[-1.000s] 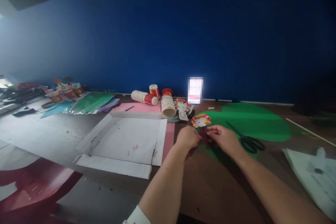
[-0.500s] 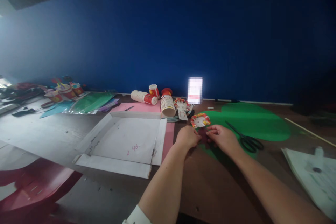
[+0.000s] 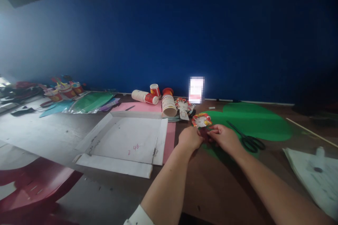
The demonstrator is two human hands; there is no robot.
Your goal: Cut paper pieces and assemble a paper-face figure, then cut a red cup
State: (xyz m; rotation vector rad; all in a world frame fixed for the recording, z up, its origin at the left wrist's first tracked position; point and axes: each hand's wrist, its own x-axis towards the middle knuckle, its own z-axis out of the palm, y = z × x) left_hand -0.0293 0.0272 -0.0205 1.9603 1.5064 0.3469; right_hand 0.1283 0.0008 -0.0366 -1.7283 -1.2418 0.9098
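Left hand [image 3: 189, 138] beside dark red piece [image 3: 204, 133], whether pinching can't tell; right hand [image 3: 225, 138] opposite, fingers pinching its right edge. Step looks like two-handed adjusting; next move calls for light pressure. Scissors [image 3: 247, 141] rightward, overlapping green sheet [image 3: 264, 121]; red-and-white cutout [image 3: 201, 120] just beyond piece.

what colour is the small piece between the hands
The small piece is dark maroon, seen in the head view.

From L hand [image 3: 190, 139]: tray [image 3: 113, 137] 9 o'clk, partly on pad sheet [image 3: 170, 137]; nearest cup stack [image 3: 169, 107] 11; screen [image 3: 196, 89] 12, nr wall [image 3: 237, 42]. From R hand [image 3: 224, 139]: scissors [image 3: 242, 136] 3; papers [image 3: 303, 168] ~4, w/ btl [image 3: 320, 154] on top.
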